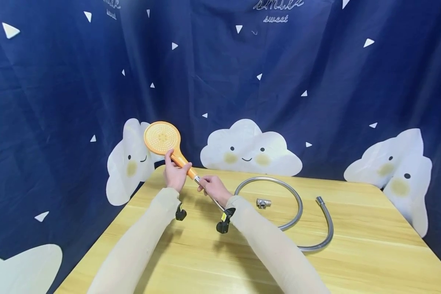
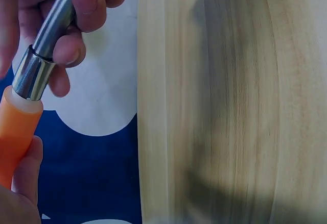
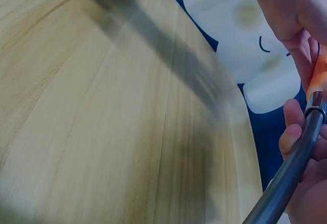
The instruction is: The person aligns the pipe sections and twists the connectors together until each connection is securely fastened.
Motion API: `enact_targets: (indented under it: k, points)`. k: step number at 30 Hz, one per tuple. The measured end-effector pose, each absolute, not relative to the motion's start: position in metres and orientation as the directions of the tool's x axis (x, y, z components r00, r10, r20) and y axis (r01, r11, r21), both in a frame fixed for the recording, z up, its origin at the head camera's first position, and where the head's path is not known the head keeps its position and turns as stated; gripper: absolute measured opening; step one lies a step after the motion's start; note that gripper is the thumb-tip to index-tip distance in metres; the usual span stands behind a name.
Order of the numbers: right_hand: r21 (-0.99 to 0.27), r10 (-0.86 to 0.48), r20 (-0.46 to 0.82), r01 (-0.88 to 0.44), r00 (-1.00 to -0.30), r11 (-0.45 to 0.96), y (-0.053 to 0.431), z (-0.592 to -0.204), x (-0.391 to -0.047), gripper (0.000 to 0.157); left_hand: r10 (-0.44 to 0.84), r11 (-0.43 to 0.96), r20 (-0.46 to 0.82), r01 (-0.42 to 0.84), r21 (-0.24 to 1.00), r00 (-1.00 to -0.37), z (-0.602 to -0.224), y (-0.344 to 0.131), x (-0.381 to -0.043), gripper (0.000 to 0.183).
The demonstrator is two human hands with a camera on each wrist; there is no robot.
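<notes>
An orange shower head (image 1: 162, 138) with a round perforated face is raised above the table's far left corner. My left hand (image 1: 175, 176) grips its handle (image 2: 18, 127). My right hand (image 1: 214, 188) holds the end of a grey metal shower hose (image 3: 286, 173), its fingers curled round it just below the shiny end fitting (image 2: 33, 73). That fitting meets the bottom of the orange handle, with a pale ring between them in the left wrist view. Whether the thread is engaged cannot be seen. The hose passes under the right forearm and loops over the table.
A small metal tee valve (image 1: 263, 203) lies inside the hose's loop (image 1: 297, 196). The hose's other end (image 1: 320, 200) rests on the wooden table (image 1: 371, 228) to the right. A dark blue curtain (image 1: 220, 81) with printed clouds hangs behind and left of the table.
</notes>
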State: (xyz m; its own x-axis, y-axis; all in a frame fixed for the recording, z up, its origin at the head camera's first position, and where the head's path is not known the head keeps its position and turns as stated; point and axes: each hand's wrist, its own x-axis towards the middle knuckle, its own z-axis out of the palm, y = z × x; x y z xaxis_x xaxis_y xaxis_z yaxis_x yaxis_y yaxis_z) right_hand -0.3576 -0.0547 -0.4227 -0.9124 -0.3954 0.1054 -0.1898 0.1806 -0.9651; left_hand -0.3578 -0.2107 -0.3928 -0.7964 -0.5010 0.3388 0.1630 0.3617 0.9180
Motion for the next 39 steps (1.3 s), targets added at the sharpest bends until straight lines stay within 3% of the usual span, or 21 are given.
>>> enact_targets:
  k: [9,15,21,29,34,39]
  points:
    - [-0.980,-0.387,0.083,-0.146,-0.918,0.137,-0.0523,-0.4222,-0.3601,0.015,-0.490,0.359,0.339,0.168,0.918,-0.803,-0.3909,-0.2072,-0.3606,0.083]
    - [-0.981,-0.397,0.061,-0.129,-0.916,0.146,-0.0536,-0.4236,-0.3607,0.022,-0.501,0.349,0.335,0.168,0.922,-0.798,-0.3919,-0.2078,-0.3589,0.082]
    - [-0.981,-0.395,0.068,-0.133,-0.916,0.140,-0.0540,-0.4224,-0.3591,0.012,-0.502,0.356,0.339,0.168,0.919,-0.796,-0.3926,-0.2079,-0.3572,0.082]
    - [-0.970,-0.436,0.075,-0.167,-0.897,0.176,-0.0540,-0.4213,-0.3581,0.023,-0.507,0.341,0.338,0.175,0.923,-0.793,-0.3961,-0.2097,-0.3553,0.081]
    - [-0.976,-0.428,0.071,-0.151,-0.901,0.157,-0.0551,-0.4215,-0.3589,0.013,-0.517,0.363,0.350,0.170,0.916,-0.782,-0.3959,-0.2107,-0.3566,0.081]
    - [-0.974,-0.419,0.077,-0.158,-0.905,0.161,-0.0566,-0.4217,-0.3592,0.018,-0.522,0.362,0.352,0.172,0.916,-0.777,-0.3952,-0.2117,-0.3570,0.081]
